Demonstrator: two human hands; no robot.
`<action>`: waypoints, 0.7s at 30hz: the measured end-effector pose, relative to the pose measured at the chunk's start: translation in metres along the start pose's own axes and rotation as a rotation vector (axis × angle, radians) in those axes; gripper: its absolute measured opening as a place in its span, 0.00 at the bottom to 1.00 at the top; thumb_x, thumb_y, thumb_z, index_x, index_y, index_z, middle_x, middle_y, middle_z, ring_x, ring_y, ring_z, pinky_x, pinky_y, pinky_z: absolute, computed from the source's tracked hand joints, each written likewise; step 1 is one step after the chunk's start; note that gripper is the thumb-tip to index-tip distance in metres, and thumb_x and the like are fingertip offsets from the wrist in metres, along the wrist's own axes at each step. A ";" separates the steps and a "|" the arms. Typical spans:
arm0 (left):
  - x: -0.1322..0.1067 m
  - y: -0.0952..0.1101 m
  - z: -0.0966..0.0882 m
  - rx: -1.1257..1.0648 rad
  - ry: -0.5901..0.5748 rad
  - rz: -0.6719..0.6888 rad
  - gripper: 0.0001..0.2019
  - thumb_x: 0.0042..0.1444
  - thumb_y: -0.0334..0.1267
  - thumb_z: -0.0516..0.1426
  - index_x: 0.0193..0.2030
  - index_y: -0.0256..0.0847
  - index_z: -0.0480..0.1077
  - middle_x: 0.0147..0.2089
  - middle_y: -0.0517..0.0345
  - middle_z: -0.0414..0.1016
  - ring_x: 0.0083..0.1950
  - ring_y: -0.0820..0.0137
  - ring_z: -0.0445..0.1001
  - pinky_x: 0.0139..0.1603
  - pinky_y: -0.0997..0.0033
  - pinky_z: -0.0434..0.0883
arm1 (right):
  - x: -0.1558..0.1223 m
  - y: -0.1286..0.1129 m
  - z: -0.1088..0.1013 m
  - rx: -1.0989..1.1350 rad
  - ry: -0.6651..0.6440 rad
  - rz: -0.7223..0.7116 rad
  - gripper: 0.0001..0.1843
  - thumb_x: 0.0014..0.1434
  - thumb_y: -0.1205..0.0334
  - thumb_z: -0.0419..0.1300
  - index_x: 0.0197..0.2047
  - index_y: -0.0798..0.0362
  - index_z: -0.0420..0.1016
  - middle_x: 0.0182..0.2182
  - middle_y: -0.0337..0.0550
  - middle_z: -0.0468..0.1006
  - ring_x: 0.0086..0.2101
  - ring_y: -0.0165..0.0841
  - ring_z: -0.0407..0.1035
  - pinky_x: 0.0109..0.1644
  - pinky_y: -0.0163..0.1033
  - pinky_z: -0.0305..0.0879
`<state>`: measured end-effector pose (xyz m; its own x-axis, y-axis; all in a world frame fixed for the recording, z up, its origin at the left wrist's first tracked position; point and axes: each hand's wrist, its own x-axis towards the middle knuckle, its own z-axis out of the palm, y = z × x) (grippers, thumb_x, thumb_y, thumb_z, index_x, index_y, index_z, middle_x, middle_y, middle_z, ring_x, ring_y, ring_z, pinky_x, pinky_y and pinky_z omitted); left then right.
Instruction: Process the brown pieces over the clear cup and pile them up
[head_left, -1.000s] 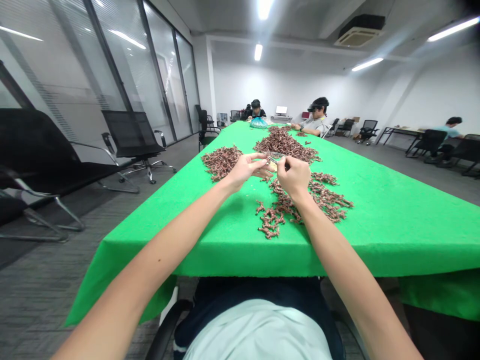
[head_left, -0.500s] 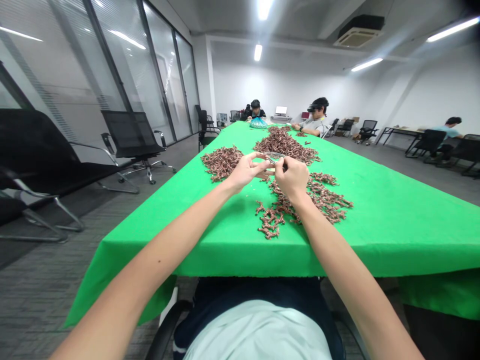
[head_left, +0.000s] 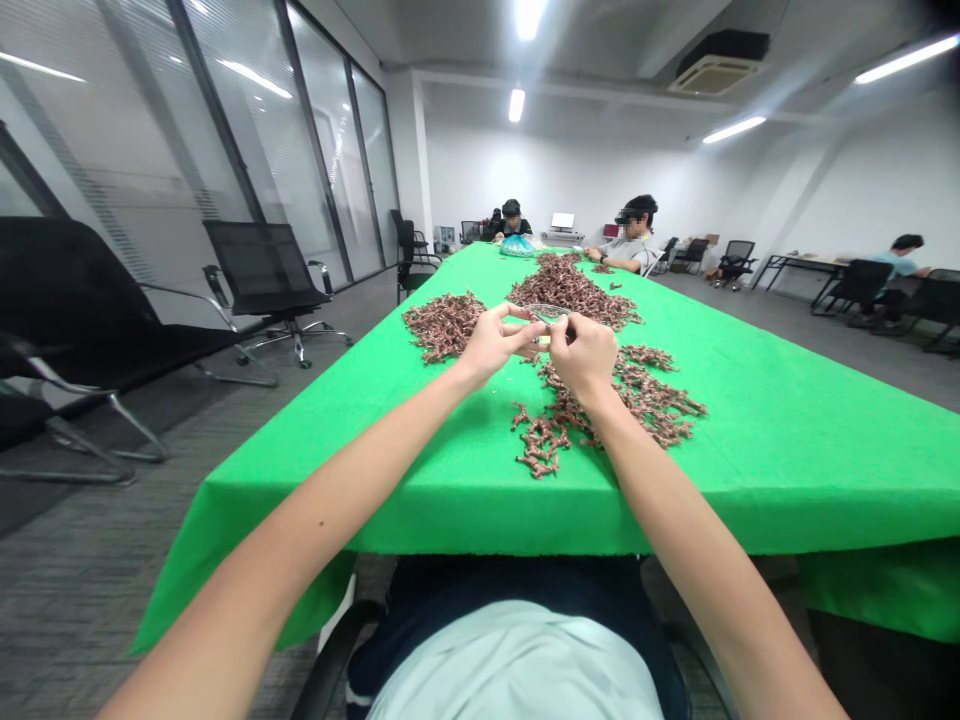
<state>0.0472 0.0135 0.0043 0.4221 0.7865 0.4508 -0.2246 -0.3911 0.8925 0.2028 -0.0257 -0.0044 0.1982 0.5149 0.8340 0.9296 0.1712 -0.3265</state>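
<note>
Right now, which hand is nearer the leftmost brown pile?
Left. The left hand is just right of the leftmost brown pile in view; the right hand is farther right, past the left.

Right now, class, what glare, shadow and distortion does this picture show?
Head view: glare haloes the top ceiling light; the same head view shows soft shadow on the green cloth below the left hand, and wide-angle stretch in the left-edge chair.
</note>
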 end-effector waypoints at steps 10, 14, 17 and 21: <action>-0.001 -0.001 0.001 -0.014 0.009 0.003 0.27 0.46 0.49 0.72 0.43 0.37 0.64 0.34 0.50 0.83 0.34 0.60 0.84 0.35 0.66 0.79 | 0.000 -0.001 0.001 0.019 -0.009 0.011 0.20 0.67 0.55 0.49 0.27 0.52 0.72 0.25 0.45 0.76 0.25 0.33 0.63 0.33 0.38 0.49; -0.002 -0.003 0.003 -0.027 0.004 -0.004 0.28 0.45 0.49 0.73 0.41 0.38 0.63 0.32 0.52 0.83 0.33 0.62 0.84 0.34 0.66 0.79 | -0.001 -0.001 0.002 0.006 -0.017 0.004 0.21 0.67 0.55 0.49 0.27 0.52 0.72 0.25 0.45 0.76 0.25 0.33 0.64 0.33 0.38 0.48; -0.002 -0.003 0.003 -0.025 0.003 -0.007 0.28 0.44 0.49 0.73 0.40 0.38 0.62 0.32 0.53 0.82 0.33 0.62 0.84 0.34 0.67 0.79 | -0.001 -0.001 0.002 -0.005 -0.019 0.000 0.21 0.68 0.55 0.48 0.26 0.52 0.72 0.24 0.45 0.76 0.25 0.33 0.64 0.32 0.38 0.48; -0.002 -0.005 0.002 -0.026 -0.009 0.005 0.28 0.45 0.50 0.72 0.41 0.38 0.62 0.31 0.54 0.82 0.33 0.62 0.84 0.34 0.67 0.79 | -0.002 -0.001 0.002 -0.024 -0.015 -0.004 0.22 0.68 0.55 0.49 0.26 0.52 0.72 0.23 0.45 0.76 0.24 0.33 0.64 0.32 0.38 0.47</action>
<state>0.0496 0.0129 -0.0005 0.4290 0.7802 0.4552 -0.2496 -0.3819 0.8899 0.2007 -0.0249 -0.0063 0.1902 0.5265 0.8286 0.9374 0.1534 -0.3126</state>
